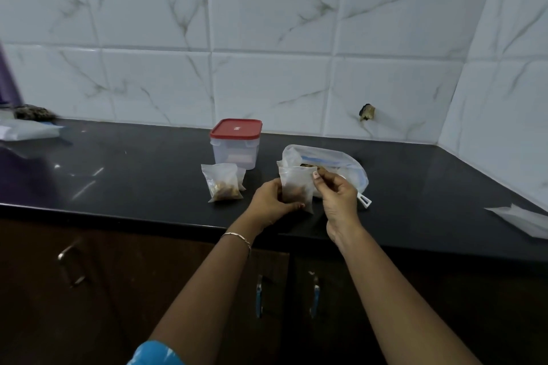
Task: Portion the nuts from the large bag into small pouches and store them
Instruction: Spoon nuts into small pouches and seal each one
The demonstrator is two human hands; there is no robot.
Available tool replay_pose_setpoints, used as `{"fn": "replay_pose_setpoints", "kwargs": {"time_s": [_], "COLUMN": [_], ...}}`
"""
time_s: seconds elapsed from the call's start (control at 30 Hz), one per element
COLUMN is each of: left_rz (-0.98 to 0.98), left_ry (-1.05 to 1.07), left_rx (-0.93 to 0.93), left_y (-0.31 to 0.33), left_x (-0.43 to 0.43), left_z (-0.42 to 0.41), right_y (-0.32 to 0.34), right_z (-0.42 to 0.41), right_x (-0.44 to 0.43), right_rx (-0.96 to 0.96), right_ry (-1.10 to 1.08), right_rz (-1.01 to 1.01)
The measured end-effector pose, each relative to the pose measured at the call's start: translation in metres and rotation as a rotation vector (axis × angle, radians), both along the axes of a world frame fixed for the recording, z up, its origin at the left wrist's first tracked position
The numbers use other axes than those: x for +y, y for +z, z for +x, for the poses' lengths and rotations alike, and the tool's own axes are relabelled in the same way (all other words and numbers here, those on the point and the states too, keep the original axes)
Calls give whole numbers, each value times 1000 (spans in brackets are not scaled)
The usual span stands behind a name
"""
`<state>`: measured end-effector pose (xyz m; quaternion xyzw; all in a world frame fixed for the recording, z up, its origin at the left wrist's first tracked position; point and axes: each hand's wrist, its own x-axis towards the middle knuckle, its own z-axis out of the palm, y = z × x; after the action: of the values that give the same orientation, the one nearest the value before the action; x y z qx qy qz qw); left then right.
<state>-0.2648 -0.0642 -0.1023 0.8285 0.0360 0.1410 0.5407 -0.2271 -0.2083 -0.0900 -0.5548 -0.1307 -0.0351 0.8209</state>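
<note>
Right of the red-lidded container, the left hand grips a part-filled small pouch while the right hand pinches its top corner, the large bag just behind; sealing it likely comes next.

Two hands are at the front edge of the worktop: the left hand and the right hand. One large bag lies behind them. Two small pouches are certain: one held pouch and one standing pouch mid-worktop. A third may stand behind it. There is one red-lidded container, one flat clear bag at the right edge, and three cabinet handles below.
</note>
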Motion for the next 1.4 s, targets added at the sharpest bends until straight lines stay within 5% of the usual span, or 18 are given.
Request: {"fn": "replay_pose_setpoints", "kwargs": {"time_s": [0.17,0.33,0.53,1.4], "left_rz": [15,-423,-536,-478], "left_ry": [0,-7,53,4], "left_rx": [-19,-118,-162,-222], "left_y": [2,6,6,9], "left_x": [-4,-1,1,-1], "left_z": [0,-7,-6,-14], "right_y": [-1,0,2,2], "right_z": [5,5,0,-7], "right_x": [-1,0,0,-2], "right_rx": [72,77,68,14], "right_ry": [-1,32,52,156], "right_rz": [82,41,31,-99]}}
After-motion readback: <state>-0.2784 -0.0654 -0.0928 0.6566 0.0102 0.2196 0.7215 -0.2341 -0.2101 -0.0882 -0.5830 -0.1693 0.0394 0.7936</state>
